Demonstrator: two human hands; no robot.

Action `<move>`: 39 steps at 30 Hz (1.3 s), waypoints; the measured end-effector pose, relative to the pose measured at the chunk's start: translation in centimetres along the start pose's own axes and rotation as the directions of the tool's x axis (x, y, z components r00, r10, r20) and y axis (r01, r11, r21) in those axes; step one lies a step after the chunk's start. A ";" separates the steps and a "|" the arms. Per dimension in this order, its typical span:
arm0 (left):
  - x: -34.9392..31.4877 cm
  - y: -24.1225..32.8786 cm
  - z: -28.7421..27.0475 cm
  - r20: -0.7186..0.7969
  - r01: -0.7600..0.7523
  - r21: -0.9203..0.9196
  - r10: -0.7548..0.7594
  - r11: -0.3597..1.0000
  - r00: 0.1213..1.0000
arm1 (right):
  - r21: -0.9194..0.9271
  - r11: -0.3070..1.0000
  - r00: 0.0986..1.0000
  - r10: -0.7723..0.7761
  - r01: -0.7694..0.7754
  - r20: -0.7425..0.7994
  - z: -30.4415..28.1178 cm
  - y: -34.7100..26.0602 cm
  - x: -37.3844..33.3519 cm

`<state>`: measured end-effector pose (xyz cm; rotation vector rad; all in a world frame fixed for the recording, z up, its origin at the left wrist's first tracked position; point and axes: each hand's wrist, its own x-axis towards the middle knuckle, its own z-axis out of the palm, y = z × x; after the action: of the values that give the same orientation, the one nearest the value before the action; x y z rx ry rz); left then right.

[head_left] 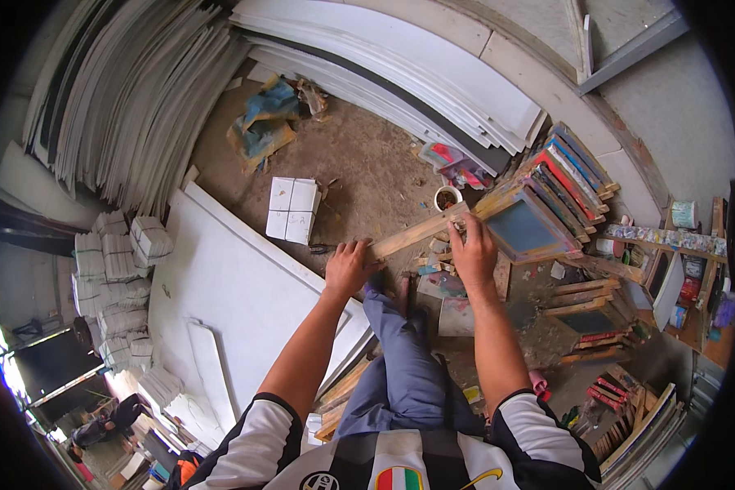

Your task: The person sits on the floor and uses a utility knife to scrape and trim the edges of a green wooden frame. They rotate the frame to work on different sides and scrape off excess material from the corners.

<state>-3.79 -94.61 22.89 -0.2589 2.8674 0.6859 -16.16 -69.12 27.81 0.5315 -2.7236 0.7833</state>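
Observation:
A flat, pale wooden strip (416,233) stretches at a slant between my two hands, its right end higher in the picture. My left hand (349,268) is closed around its left end, with the fingers partly hidden. At the other end, my right hand (474,253) grips the strip between thumb and fingers. Just right of the right hand, several screen-printing frames (527,224) lean in a row, the nearest with a blue-grey mesh. A white pot (447,198) with dark contents stands on the floor just beyond the strip.
A large white board (220,302) lies left of my legs. A tied white bundle (293,211) rests on the floor ahead. Tall stacks of white sheets (139,98) line the far left. Wood scraps (439,260) lie below the strip; crumpled blue sheeting (265,118) sits farther off.

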 end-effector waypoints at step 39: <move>11.7 -13.2 4.1 0.110 0.151 0.078 -0.160 0.985 0.981 | 0.330 0.730 0.800 0.568 -0.599 0.194 18.7 -0.3 2.9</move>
<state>-11.81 -105.74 11.10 -0.4141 2.7192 0.5516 -21.32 -80.46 13.59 -0.2862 -2.8373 1.4877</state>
